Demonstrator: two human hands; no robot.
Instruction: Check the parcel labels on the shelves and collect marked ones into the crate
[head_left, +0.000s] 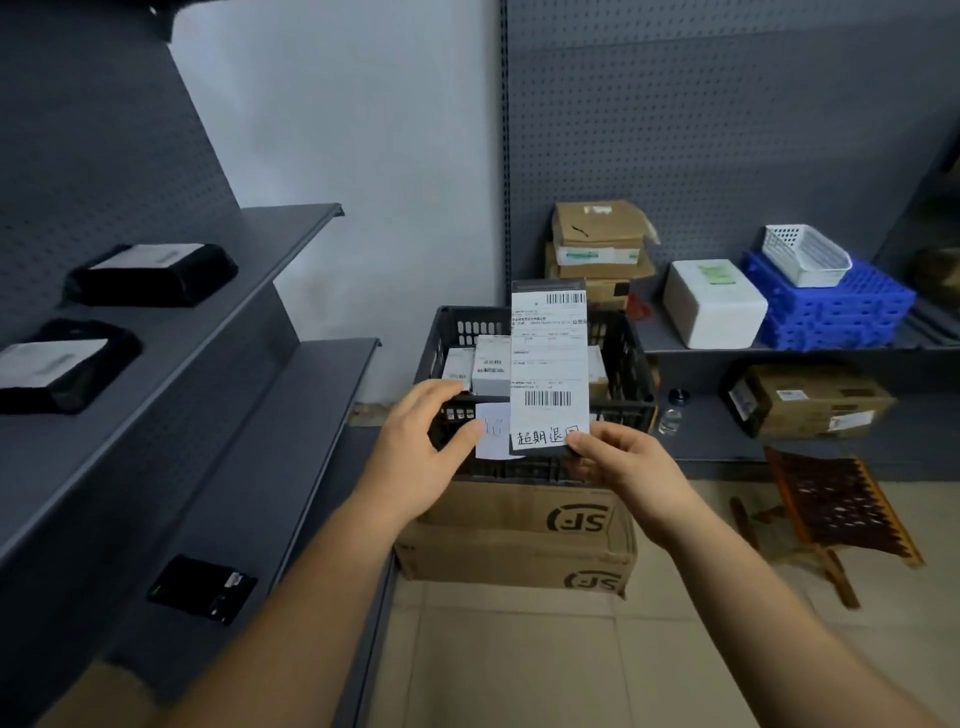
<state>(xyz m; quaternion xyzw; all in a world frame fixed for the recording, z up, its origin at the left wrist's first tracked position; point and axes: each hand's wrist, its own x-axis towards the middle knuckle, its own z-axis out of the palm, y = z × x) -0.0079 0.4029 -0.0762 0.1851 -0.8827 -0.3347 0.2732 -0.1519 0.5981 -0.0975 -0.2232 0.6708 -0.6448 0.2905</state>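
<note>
My right hand (618, 467) pinches the bottom edge of a black parcel (549, 358) held upright over the crate; its white shipping label shows barcodes and a handwritten mark at the bottom. My left hand (421, 452) holds the near rim of the black plastic crate (631, 364), thumb beside a white slip (492, 430) on the crate's front. Several labelled parcels (491, 371) stand inside the crate. On the grey shelves at left lie black parcels with white labels (150, 273), (57, 366), and a smaller one (202, 587) lower down.
The crate rests on stacked cardboard boxes (519, 540). The right shelf holds cardboard boxes (597, 244), a white foam box (714, 304), blue crates (836, 312) and a white basket (805, 254). A box (810, 397) sits below. A folding stool (831, 504) stands on the tiled floor.
</note>
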